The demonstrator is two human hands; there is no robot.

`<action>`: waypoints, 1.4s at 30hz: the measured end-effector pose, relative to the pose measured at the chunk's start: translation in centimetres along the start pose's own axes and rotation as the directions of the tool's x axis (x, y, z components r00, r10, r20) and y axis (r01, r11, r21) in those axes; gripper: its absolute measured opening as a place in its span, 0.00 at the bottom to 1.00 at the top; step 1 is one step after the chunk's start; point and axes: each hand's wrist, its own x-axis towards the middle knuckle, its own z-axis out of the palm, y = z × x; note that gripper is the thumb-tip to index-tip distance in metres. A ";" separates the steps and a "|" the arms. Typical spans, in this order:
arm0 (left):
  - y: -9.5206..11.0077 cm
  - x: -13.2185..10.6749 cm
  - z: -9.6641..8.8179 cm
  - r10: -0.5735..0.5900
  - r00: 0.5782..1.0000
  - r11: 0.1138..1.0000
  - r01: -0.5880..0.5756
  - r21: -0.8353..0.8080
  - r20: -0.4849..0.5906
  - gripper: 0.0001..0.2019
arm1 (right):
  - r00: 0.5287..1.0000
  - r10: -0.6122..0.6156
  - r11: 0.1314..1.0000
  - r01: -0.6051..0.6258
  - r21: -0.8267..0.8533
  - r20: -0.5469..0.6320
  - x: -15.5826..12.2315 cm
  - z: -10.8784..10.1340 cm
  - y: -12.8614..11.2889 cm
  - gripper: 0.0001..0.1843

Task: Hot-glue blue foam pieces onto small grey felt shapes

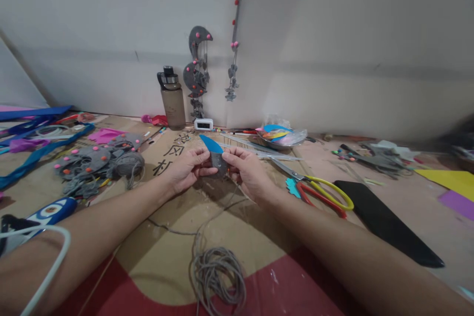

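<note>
Both hands meet over the middle of the cardboard-covered table point(177, 237). My left hand point(187, 168) and my right hand point(246, 170) pinch a small grey felt piece point(219, 164) between thumbs and fingers. A blue leaf-shaped piece point(210, 143) sticks up from behind it, touching the felt. Grey string runs from the felt down to a loose coil of grey string point(218, 276) near the front edge.
Scissors with yellow and red handles point(318, 191) lie right of my right hand, beside a long black piece point(385, 222). A water bottle point(172, 98), a small white clock point(203, 124) and hanging grey felt ornaments point(197, 71) stand at the wall. Grey felt shapes with pink dots point(92, 163) lie left.
</note>
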 end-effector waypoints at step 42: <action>-1.9 -2.1 3.6 0.285 0.948 0.938 -0.245 0.246 -0.142 0.08 | 0.860 -0.505 0.610 0.419 -0.673 0.078 -1.4 0.8 0.6 0.09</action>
